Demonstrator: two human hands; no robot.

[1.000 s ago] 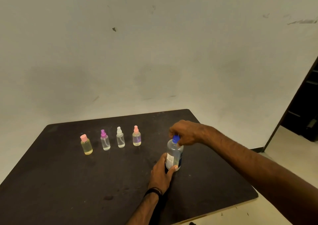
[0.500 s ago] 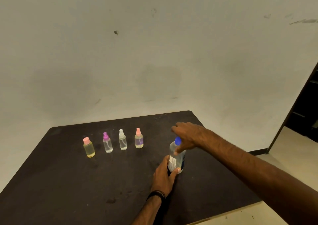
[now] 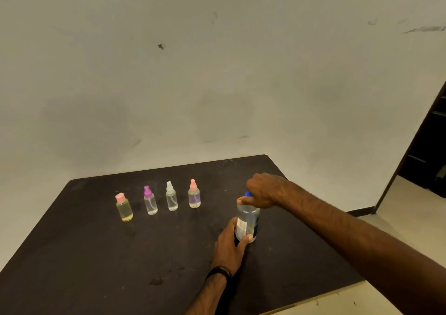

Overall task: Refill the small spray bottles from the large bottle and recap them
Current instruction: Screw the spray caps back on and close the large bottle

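Two hands on the large bottle (image 3: pixel 247 220), right of centre on the table (image 3: pixel 72 254), near edge side. Left hand (image 3: pixel 229 247) wrapped low round the labelled body, fingers (image 3: pixel 249 237) curled and pressing. Right hand (image 3: pixel 263 190) closed over the blue cap (image 3: pixel 248 194), pinching it. Standing upright, long axis vertical, cap up. Looks like smooth, stiffish plastic, part full, likely slippery; best gripped round the label. Four small spray bottles (image 3: pixel 171 196) lined up left, well apart, capped.

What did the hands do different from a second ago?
The right hand reopened over the blue cap, then closed on it again, likely twisting. The left hand kept gripping the large bottle. The four small bottles stayed put, capped.
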